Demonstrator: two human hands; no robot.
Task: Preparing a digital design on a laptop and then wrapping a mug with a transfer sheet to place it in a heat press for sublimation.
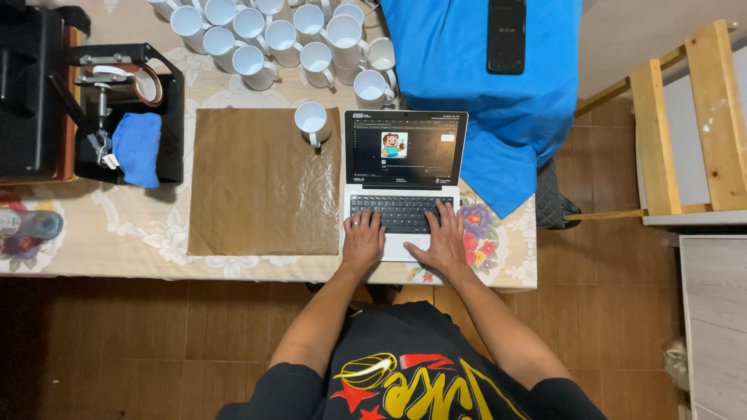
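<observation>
At the far left, well away from the fingers, a black mug press (124,109) stands on the table (117,241), part of it cut off by the frame edge; a blue cloth (138,148) hangs on its front and hides what sits behind it. A plastic bottle (27,224) lies at the left edge, only partly in view. Nearer, just left of the left fingers, a brown sheet (261,183) lies flat, with a single white mug (313,120) on its far corner, mouth up and showing nothing inside, handle toward the person. Beyond it a cluster of white mugs (272,35) stands upright, each apparently empty; the top row is cropped. The laptop (402,183) sits open at the table's near edge, its long axis running left to right, screen facing the person, hinge on the far side; the screen shows a small cartoon figure, its other contents too small to make out. The left hand (363,239) lies on the left of the keyboard, fingers (366,222) loosely spread, grasping nothing. The right hand (443,237) rests likewise on the right side and palm rest, fingers relaxed. Beyond the right fingers a blue fabric (482,85) drapes over the table edge, a dark phone (506,35) lying on it. Far right stands a wooden frame (685,124), cropped.
</observation>
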